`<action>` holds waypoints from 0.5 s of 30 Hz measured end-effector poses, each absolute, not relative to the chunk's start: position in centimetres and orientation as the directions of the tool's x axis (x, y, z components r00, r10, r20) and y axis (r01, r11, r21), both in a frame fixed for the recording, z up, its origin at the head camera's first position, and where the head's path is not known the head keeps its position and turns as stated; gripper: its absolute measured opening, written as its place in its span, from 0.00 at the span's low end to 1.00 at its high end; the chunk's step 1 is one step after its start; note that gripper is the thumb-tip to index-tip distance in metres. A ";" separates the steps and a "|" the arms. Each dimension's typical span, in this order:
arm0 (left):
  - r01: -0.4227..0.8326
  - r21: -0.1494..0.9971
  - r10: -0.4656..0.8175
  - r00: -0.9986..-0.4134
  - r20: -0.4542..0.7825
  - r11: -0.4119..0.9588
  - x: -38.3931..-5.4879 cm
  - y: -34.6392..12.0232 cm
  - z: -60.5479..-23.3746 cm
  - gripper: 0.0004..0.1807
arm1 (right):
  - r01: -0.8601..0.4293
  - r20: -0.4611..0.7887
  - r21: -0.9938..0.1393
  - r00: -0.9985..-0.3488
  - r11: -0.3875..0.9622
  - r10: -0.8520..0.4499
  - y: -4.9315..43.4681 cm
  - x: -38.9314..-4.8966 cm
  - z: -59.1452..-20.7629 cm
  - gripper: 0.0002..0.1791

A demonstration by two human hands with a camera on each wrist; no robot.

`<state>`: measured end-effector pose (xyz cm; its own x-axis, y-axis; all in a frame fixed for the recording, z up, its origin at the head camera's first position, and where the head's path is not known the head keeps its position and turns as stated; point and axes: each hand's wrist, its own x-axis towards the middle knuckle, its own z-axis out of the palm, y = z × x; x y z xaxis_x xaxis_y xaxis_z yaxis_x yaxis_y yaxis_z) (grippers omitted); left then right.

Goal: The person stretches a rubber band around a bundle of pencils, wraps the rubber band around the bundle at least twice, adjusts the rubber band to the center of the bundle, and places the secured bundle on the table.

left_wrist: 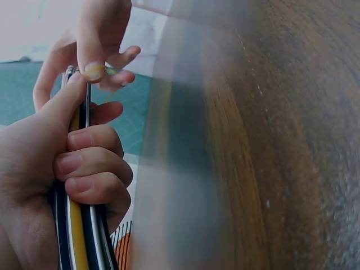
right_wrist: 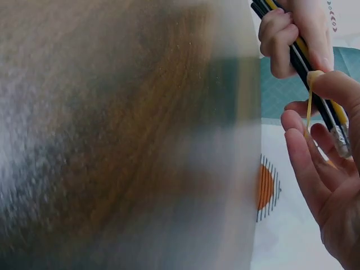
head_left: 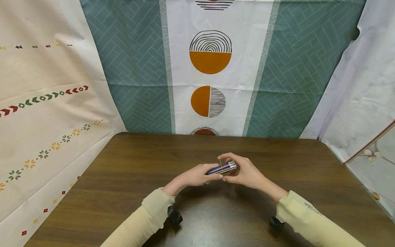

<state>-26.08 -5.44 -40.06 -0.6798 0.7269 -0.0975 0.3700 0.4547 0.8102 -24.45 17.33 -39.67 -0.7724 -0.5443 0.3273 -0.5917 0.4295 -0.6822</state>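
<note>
My left hand (head_left: 197, 175) grips a bundle of striped pencils (head_left: 227, 167) above the table, its fingers curled round them in the left wrist view. Dark, white and yellow stripes show on the pencils (left_wrist: 77, 236), and their silvery ends (right_wrist: 340, 139) point toward my right hand (head_left: 248, 173). A thin yellow rubber band (right_wrist: 310, 107) is stretched between the thumb and fingers of the right hand, near those ends. The band runs across the pencils; whether it loops fully round them is hidden.
Below the hands lies a brown wood-grain table (head_left: 129, 192). A patterned green and white cloth (head_left: 142, 61) hangs behind its far edge. Pale cloths hang at the left (head_left: 46, 85) and right (head_left: 364, 103).
</note>
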 end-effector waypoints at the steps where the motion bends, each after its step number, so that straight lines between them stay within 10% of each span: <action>1: 0.365 0.814 0.726 -0.681 -0.097 0.451 -26.1 -5.4 -40.0 0.13 | -0.588 0.327 -0.686 -0.775 0.428 -0.540 17.3 -24.4 -39.7 0.33; 15: 0.361 0.858 0.656 -0.754 0.037 0.366 -25.7 -4.9 -39.5 0.13 | -0.347 0.195 -0.890 -0.876 0.295 -0.441 17.2 -24.7 -40.1 0.21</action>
<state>-25.66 -4.93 -39.46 -0.7540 0.6558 0.0374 0.3607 0.3658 0.8579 -24.74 17.19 -40.13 -0.8759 -0.4414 0.1949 -0.3467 0.2947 -0.8905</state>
